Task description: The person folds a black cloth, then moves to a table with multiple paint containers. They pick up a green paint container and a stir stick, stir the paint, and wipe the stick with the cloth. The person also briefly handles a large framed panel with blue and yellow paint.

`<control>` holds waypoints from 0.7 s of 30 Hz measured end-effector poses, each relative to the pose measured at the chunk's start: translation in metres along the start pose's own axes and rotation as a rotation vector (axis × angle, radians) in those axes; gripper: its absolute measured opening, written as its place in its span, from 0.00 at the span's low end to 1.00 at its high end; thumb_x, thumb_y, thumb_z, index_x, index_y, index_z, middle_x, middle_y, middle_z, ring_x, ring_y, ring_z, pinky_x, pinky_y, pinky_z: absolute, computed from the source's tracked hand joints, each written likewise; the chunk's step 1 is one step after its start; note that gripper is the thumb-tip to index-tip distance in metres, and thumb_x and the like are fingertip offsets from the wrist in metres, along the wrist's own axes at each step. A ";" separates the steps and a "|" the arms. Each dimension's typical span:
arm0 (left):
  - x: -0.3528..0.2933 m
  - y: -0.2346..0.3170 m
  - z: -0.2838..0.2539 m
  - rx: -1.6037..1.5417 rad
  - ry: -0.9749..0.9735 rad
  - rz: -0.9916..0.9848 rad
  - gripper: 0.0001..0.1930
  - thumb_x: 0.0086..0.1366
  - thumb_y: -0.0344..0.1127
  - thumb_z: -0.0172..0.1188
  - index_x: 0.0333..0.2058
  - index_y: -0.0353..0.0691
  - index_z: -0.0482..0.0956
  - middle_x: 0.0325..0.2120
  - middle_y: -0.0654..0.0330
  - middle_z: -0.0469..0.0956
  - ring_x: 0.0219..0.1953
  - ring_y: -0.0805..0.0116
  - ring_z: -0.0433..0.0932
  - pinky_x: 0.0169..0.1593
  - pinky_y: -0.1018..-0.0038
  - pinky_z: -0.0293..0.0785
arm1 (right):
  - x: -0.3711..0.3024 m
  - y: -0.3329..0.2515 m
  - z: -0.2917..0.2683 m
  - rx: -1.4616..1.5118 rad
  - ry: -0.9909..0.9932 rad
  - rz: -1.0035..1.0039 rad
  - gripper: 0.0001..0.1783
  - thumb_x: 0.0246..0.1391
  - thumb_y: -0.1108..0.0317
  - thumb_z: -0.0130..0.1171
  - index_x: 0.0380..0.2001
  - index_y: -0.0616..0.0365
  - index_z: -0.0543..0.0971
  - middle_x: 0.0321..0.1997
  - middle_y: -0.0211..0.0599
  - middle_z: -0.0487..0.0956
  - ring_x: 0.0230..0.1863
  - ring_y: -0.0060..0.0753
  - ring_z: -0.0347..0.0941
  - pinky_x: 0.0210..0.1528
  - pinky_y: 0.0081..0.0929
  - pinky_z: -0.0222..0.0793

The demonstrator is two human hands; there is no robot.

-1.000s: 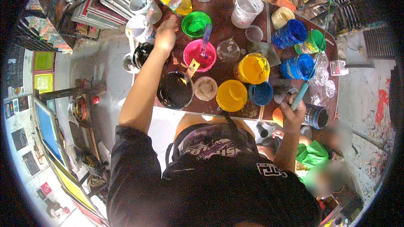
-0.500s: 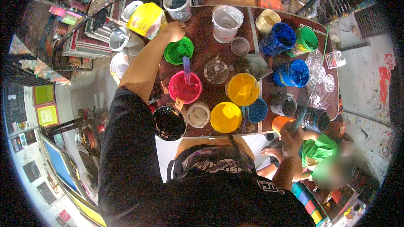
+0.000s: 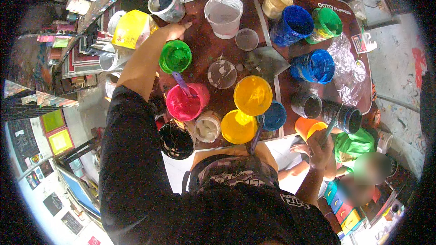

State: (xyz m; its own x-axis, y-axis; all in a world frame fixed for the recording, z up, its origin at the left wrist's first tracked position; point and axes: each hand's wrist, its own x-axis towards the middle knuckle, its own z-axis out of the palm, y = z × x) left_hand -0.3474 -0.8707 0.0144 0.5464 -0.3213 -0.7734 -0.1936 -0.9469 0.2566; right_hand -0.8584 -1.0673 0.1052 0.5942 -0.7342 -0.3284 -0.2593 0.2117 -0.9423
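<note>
My left hand (image 3: pixel 175 31) reaches across the table behind a tub of green paint (image 3: pixel 175 56). One finger is stretched out, and nothing shows in the hand; its other fingers are partly hidden. A yellow container (image 3: pixel 131 29) stands beside that forearm. At the near right edge my right hand (image 3: pixel 320 149) is closed round a thin dark stick (image 3: pixel 332 124). An orange cup (image 3: pixel 309 128) is tilted right by those fingers; whether they grip it too I cannot tell. Tubs of pink (image 3: pixel 187 101), yellow-orange (image 3: pixel 253 95), yellow (image 3: pixel 239 126) and black paint (image 3: pixel 177 139) stand nearer me.
A whitish bucket (image 3: pixel 224 16) and a grey-stained bucket (image 3: pixel 166 6) stand at the back. Blue tubs (image 3: pixel 312 66), a green tub (image 3: pixel 328 23) and clear plastic wrap (image 3: pixel 346 70) line the table's right side. A person in a green shirt (image 3: pixel 355 145) sits at the lower right.
The whole view has shifted, so most things on the table sit farther left. The orange cup now shows more of its inside. My left hand stays by the green tub.
</note>
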 end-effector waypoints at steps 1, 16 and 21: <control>-0.002 0.002 0.001 -0.016 -0.001 -0.057 0.37 0.56 0.66 0.35 0.23 0.31 0.74 0.26 0.49 0.74 0.31 0.58 0.72 0.42 0.67 0.65 | 0.001 0.001 0.000 -0.002 0.021 -0.005 0.09 0.38 0.74 0.58 0.24 0.56 0.68 0.20 0.21 0.65 0.19 0.15 0.60 0.20 0.12 0.57; -0.024 -0.010 0.006 0.438 -0.252 0.130 0.16 0.55 0.41 0.48 0.38 0.38 0.74 0.29 0.52 0.76 0.29 0.58 0.76 0.31 0.67 0.75 | -0.001 -0.003 0.009 0.094 0.023 0.051 0.09 0.37 0.78 0.55 0.23 0.56 0.67 0.18 0.25 0.66 0.18 0.17 0.60 0.20 0.13 0.57; -0.015 -0.011 0.020 0.738 -0.261 0.050 0.17 0.54 0.39 0.52 0.42 0.39 0.72 0.35 0.52 0.74 0.34 0.56 0.76 0.32 0.65 0.76 | -0.004 0.003 0.004 0.067 0.035 0.023 0.07 0.37 0.78 0.53 0.21 0.56 0.67 0.17 0.26 0.66 0.17 0.17 0.60 0.20 0.14 0.56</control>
State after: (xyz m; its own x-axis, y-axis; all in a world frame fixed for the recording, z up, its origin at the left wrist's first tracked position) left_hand -0.3700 -0.8550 0.0112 0.3316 -0.2642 -0.9057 -0.7545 -0.6506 -0.0864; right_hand -0.8584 -1.0609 0.1030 0.5618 -0.7502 -0.3487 -0.2207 0.2703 -0.9371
